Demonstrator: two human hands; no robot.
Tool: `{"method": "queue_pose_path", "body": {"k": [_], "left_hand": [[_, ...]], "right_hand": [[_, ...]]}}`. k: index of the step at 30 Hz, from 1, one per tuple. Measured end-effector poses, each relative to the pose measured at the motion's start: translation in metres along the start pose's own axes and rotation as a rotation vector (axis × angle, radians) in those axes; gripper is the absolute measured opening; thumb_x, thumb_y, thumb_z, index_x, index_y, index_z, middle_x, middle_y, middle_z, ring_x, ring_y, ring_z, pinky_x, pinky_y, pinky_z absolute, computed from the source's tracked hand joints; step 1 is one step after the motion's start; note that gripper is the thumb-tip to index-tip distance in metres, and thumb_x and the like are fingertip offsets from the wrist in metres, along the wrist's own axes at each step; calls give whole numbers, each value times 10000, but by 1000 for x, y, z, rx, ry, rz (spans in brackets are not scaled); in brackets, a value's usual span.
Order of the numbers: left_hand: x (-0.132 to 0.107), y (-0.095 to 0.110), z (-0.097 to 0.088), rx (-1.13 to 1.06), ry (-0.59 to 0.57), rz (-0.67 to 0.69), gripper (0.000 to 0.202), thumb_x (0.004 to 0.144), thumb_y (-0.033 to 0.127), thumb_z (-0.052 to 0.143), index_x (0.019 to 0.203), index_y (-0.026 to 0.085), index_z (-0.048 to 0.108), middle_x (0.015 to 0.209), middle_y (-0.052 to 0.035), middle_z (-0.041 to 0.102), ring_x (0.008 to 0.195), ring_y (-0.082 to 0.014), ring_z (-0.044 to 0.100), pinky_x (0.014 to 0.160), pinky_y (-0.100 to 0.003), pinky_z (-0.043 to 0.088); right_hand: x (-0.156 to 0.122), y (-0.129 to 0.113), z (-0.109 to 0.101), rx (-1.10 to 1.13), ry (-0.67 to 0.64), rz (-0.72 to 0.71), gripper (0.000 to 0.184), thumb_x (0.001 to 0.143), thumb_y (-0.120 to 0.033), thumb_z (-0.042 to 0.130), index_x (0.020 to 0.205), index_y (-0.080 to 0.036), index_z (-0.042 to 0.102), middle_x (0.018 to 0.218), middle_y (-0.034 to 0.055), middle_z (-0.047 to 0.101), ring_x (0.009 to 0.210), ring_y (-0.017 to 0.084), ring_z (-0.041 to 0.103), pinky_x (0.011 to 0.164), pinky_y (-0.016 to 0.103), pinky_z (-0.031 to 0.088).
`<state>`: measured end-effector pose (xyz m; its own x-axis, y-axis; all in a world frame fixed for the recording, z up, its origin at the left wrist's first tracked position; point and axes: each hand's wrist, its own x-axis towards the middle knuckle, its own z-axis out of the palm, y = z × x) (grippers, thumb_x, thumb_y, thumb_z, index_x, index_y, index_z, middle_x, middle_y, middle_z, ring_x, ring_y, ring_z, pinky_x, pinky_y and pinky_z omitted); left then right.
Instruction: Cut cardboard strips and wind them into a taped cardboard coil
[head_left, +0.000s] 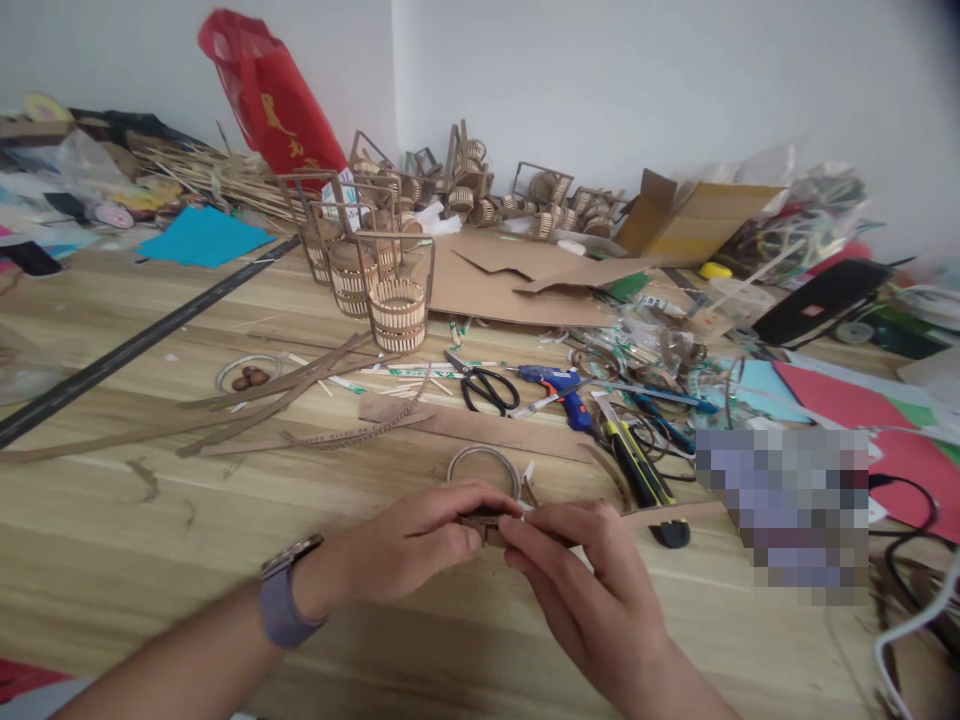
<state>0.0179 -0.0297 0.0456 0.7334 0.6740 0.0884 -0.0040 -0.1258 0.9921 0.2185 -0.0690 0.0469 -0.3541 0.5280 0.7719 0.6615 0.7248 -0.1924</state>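
Head view: a wood-grain table [97,560] is spanning most of the scene, with a cut cardboard sheet [517,285] lying toward the back. The left hand [405,545] and right hand [592,570] are meeting near the middle. Beyond them, a slatted bucket [400,315] is standing upright. A yellow-and-black utility knife [637,465] is lying just past the right hand, a blue glue gun [570,400] and black-handled scissors [484,388] are resting farther back, and a pale ring [484,449] is lying just beyond the fingers. Smallest, a curved brown piece [484,517] is sitting between the hands, partly hidden: the left fingers are nearly closed, pinching its left side against the thumb, while the right fingers are bunching tightly on its right side. It is seeming light, stiff yet bendable, dry rather than slippery, and probably prone to creasing; its opposite edges, under a gentle pinch, are looking best for taking hold.
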Motion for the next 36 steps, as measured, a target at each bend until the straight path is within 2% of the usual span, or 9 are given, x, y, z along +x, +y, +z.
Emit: {"method": "queue_pose_path", "body": {"k": [4,8,12,20,23,26,31,36], "left_hand": [[0,0,1,-13,1,13,349,915,267,490,1236,197,609,1232,-73,658,1144,-249,588,990,-368,443],[-1,0,1,-6,-28,18,378,904,246,478,1257,180,597,1254,-80,650,1169,-251,580,1006,-373,438],[-1,0,2,18,-8,24,368,912,244,472,1249,172,601,1242,-84,660,1157,-246,590,1001,-372,445],[-1,1,6,127,27,27,334,981,352,450,1220,180,608,1162,-90,679,1055,-254,621,930,-373,480],[-3,1,9,163,41,-10,371,988,351,445,1300,180,550,1184,-101,668,1055,-258,622,905,-371,496],[-6,1,11,171,52,-41,414,969,305,452,1362,179,480,1155,-101,667,983,-242,634,830,-356,522],[-10,5,13,165,112,53,415,937,213,460,1350,213,425,1252,-96,607,1125,-246,576,956,-385,472],[-14,5,15,71,93,101,349,967,218,393,1314,231,355,1218,-88,525,1155,-245,533,921,-393,467]], "right_hand": [[-2,0,2,29,18,50,119,959,-200,611,932,-186,726,770,21,674,666,115,647,620,240,514],[-4,-1,5,45,33,78,132,969,-218,599,931,-189,722,771,20,676,672,117,654,617,243,526],[-6,-2,6,50,35,97,155,982,-231,583,935,-192,726,760,19,689,655,116,649,607,255,515],[-2,-2,3,73,15,36,157,969,-186,589,929,-201,740,771,22,706,703,126,654,634,263,531],[0,-2,1,46,32,20,125,941,-187,632,953,-213,753,748,20,712,736,151,655,664,294,544],[0,-1,-1,84,10,47,140,927,-218,658,1024,-241,758,756,18,719,699,149,651,617,274,558],[1,3,-1,232,-12,74,209,979,-256,574,1104,-204,733,830,47,698,699,136,692,605,212,591],[-1,4,1,254,-39,76,229,991,-221,540,1149,-231,705,874,47,716,744,135,721,658,194,608]]}}
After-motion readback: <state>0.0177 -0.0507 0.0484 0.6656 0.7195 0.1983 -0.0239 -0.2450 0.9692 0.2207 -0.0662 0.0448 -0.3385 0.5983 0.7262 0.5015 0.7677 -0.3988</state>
